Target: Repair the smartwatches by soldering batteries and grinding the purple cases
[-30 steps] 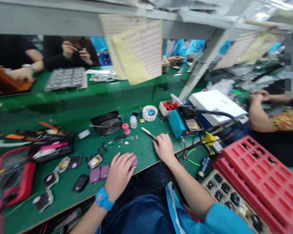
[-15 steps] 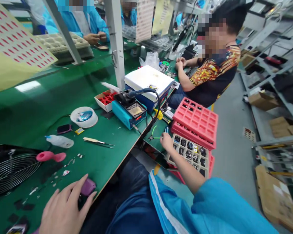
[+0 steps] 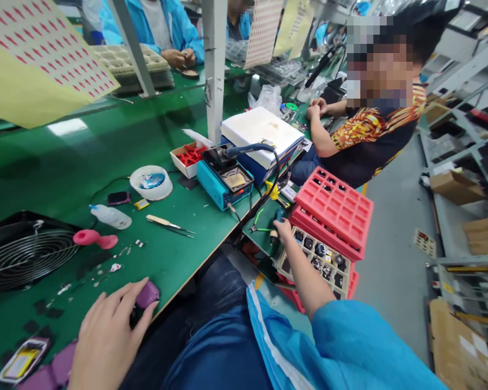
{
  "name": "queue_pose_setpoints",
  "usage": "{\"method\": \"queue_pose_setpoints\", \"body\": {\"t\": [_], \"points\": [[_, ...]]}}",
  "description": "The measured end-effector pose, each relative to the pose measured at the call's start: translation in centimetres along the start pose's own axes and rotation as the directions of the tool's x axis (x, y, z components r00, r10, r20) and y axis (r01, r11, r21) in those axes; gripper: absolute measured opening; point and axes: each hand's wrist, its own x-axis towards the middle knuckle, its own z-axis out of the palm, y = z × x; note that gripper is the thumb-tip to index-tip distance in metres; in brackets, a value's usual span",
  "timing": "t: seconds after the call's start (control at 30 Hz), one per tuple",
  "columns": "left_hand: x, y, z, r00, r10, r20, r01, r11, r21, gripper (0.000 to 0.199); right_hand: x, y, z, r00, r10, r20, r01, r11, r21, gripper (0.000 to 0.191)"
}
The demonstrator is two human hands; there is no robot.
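Observation:
My left hand (image 3: pixel 109 330) rests at the bench's near edge, thumb and fingers closed around a small purple casing (image 3: pixel 147 294). Part of the casing is hidden by the fingers. Beside that wrist lie a purple strap-like piece (image 3: pixel 63 362) and an opened device (image 3: pixel 24 360) with a yellow battery inside. My right hand (image 3: pixel 283 230) reaches out to the lower side shelf, fingers curled at a blue and black screwdriver-like tool (image 3: pixel 278 214). Green-handled cutters (image 3: pixel 261 228) lie just left of it. A beige compartment tray (image 3: pixel 282 264) of small parts sits under the right forearm.
Pink trays (image 3: pixel 352 214) are stacked at the right. On the bench are tweezers (image 3: pixel 166 223), a squeeze bottle (image 3: pixel 113 216), a white tub (image 3: pixel 168 189), a blue soldering station (image 3: pixel 211 184) and a fan (image 3: pixel 32 254). A co-worker (image 3: pixel 374 146) sits beyond the binders (image 3: pixel 260 130).
The view has shifted, so the bench things sit farther right. My right hand has moved slightly at the tool, whose lower end now shows. My left hand stays on the purple casing.

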Motion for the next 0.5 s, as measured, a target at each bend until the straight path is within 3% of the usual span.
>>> {"method": "queue_pose_setpoints", "body": {"t": [0.1,0.2,0.33,0.37,0.43,0.5], "points": [[-0.1,0.2,0.1,1.000,-0.009,0.002,0.009,1.000,-0.006,0.045,-3.5,-0.7,-0.4,0.995,-0.060,0.082,0.027,0.936,0.352,0.036],[-0.2,0.2,0.4,1.000,-0.015,0.011,0.016,0.999,-0.047,0.040,-9.1,-1.3,-0.3,0.983,-0.145,0.116,0.041,0.780,0.624,0.043],[-0.8,-0.2,1.0,0.999,-0.046,-0.012,0.044,0.995,-0.093,0.041,-18.3,-1.6,0.9,0.946,-0.264,0.191,0.006,0.601,0.800,0.059],[-1.0,-0.3,1.0,0.999,-0.039,-0.022,0.036,0.995,-0.097,0.041,-20.2,-1.8,1.4,0.920,-0.320,0.226,-0.007,0.563,0.827,0.057],[-1.2,-0.3,0.9,0.999,-0.019,-0.045,0.014,0.995,-0.100,0.042,-23.2,-2.6,2.2,0.802,-0.522,0.291,-0.028,0.454,0.891,0.049],[-1.3,0.0,0.7,0.998,-0.020,-0.066,0.013,0.994,-0.107,0.048,-24.7,-4.3,2.9,0.706,-0.664,0.246,0.000,0.347,0.938,0.045]]}}
